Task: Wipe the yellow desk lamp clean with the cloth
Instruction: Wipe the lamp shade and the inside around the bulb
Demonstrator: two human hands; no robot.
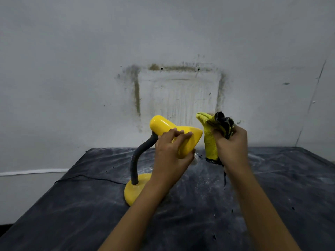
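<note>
my left hand (172,153) grips the shade (163,125) of the yellow desk lamp (134,191), fingers curled over its top and thumb under the rim. the lamp stands on the dark, dusty table (272,196), its round base near the middle, grey gooseneck (137,160) arching up to the shade. my right hand (232,144) holds the bunched yellow cloth (210,138) with black edging just beside the shade's open end, not quite touching it. a black cord (87,176) trails left from the base. behind is a stained white wall (72,69).
</note>
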